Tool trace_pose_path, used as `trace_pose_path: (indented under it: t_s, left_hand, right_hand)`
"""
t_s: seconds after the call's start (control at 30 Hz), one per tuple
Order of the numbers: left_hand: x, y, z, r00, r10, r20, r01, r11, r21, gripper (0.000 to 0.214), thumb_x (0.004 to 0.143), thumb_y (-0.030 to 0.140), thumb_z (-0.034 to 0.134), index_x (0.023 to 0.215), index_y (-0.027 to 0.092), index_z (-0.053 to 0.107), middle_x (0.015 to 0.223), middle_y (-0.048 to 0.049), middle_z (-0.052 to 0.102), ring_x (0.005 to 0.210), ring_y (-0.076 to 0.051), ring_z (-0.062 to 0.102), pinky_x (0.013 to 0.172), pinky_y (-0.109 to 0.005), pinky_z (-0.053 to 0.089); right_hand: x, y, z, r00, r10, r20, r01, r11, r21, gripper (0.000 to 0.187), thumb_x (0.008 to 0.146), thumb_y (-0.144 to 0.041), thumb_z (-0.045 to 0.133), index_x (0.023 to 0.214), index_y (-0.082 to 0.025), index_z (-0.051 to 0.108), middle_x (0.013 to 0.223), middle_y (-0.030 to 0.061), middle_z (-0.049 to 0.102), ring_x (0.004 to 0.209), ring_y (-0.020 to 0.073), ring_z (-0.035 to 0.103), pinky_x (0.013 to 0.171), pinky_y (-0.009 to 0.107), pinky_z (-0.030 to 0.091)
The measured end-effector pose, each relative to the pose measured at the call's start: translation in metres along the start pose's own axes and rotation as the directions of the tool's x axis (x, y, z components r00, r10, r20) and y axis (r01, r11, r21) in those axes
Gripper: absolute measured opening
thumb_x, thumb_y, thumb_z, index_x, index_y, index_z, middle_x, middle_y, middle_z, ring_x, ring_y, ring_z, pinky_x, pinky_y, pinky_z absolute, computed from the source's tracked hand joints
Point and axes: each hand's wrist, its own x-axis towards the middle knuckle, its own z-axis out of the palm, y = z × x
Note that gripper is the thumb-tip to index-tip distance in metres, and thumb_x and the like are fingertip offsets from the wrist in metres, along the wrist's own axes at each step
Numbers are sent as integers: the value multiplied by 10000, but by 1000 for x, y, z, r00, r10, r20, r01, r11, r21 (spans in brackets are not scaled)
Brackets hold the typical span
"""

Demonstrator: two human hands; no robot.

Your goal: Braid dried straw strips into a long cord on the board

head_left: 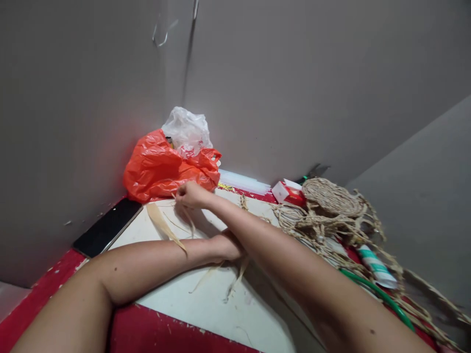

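Note:
My right hand reaches across to the far left part of the white board, its fingers pinched on a thin pale strip of dried plant fibre. My left hand is low over the board under my right forearm, which hides its fingers. Loose fibre ends stick out below that hand; whether it grips them is hidden. Between my left forearm and my right hand, a wider dried leaf strip lies partly on the board.
An orange plastic bag and a white plastic bag stand by the wall. A phone lies at left. Coiled fibre rope, a red-and-white box, a white-and-green tube and a green cord crowd the right.

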Motion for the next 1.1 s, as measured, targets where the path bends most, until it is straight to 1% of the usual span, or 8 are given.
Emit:
trace_pose_path:
  t_s: [0.13, 0.23, 0.3, 0.5, 0.67, 0.8, 0.97, 1.1]
  left_hand:
    - [3, 2, -1, 979, -100, 179, 86, 993, 87, 129, 709, 203, 607, 607, 152, 545, 428, 55, 392, 371, -63, 298, 359, -222, 213]
    - [1, 6, -3, 953, -92, 289, 85, 996, 38, 165, 742, 247, 559, 614, 155, 513, 406, 75, 354, 328, -42, 239, 344, -206, 147]
    - [1, 10, -5, 933, -103, 346, 119, 993, -23, 165, 757, 229, 533, 615, 155, 494, 399, 89, 303, 322, -33, 194, 344, -201, 114]
    - [4, 19, -8, 873, -166, 458, 241, 964, -110, 170, 775, 233, 551, 652, 148, 470, 459, 106, 224, 365, -14, 123, 363, -174, 58]
    - [7, 16, -9, 866, -148, 478, 238, 962, -132, 182, 795, 227, 545, 666, 162, 434, 473, 103, 217, 369, -12, 119, 365, -165, 48]
    - [8, 15, -8, 868, -136, 478, 227, 964, -137, 201, 807, 213, 530, 663, 172, 396, 476, 100, 226, 366, -10, 127, 363, -162, 48]
    - [7, 15, -8, 874, -136, 467, 212, 971, -113, 198, 819, 205, 509, 667, 176, 386, 480, 96, 234, 362, -11, 141, 360, -160, 54]
    - [8, 13, -8, 876, -122, 467, 191, 976, -103, 204, 825, 224, 511, 671, 179, 384, 483, 92, 253, 360, -13, 152, 355, -154, 67]
  right_hand:
    - [-49, 20, -54, 988, 38, -149, 62, 789, 611, 99, 765, -144, 548, 673, -142, 512, 610, 21, 604, 557, 101, 594, 507, 192, 449]
    - [-110, 38, -90, 969, 155, -193, 52, 635, 771, 121, 728, -185, 627, 726, -140, 515, 632, 9, 619, 503, 82, 579, 497, 195, 456]
    - [-152, 50, -98, 950, 215, -225, 45, 618, 785, 176, 684, -197, 676, 773, -143, 533, 622, -5, 612, 433, 64, 530, 433, 183, 414]
    - [-222, 83, -54, 912, 375, -168, -158, 697, 699, 214, 693, -325, 675, 715, -143, 565, 583, -10, 576, 442, 75, 496, 434, 205, 394]
    - [-221, 94, -14, 889, 351, -295, -130, 809, 573, 199, 713, -334, 622, 683, -139, 593, 572, -27, 529, 512, 76, 450, 524, 215, 376]
    - [-210, 96, -1, 822, 374, -429, -173, 882, 438, 147, 697, -266, 606, 634, -134, 589, 586, -13, 560, 545, 88, 462, 553, 219, 365]
    - [-204, 100, 9, 828, 460, -321, -194, 771, 606, 185, 679, -254, 625, 585, -158, 498, 492, -29, 542, 449, 80, 450, 447, 195, 330]
    - [-204, 101, 10, 860, 471, -195, -129, 571, 811, 236, 687, -263, 660, 676, -181, 440, 517, -16, 598, 447, 101, 532, 465, 216, 429]
